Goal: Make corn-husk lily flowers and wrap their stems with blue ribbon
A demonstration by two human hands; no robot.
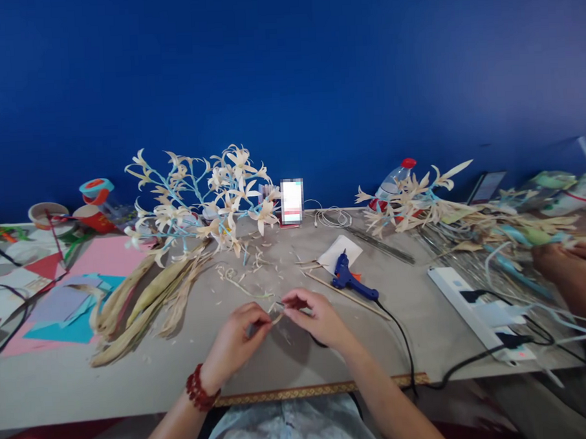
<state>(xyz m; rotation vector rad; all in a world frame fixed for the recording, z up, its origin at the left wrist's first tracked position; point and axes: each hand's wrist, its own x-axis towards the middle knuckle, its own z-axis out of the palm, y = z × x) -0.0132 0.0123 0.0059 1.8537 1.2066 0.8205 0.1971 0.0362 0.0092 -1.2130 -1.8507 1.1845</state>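
Over the near middle of the table, my left hand (240, 335) and my right hand (316, 315) meet with fingers pinched. A small pale strip of dried husk (277, 320) spans the short gap between their fingertips. Just above it a thin dark piece sticks out by the right fingertips, too small to name. Husk scraps (242, 283) lie scattered beyond my hands. To the right, a blue glue gun (350, 278) lies on a white sheet (340, 251), its nozzle pointing away. Left of my hands are long dried corn husks (151, 297).
A branching arrangement of pale husk flowers (199, 198) stands at the back. Behind the scraps, a phone (292, 202) is propped up. A power strip (476, 315) with cables lies right. At far right, another person's hands (567, 266) work near more husk flowers (413, 201). Coloured paper (60, 333) lies left.
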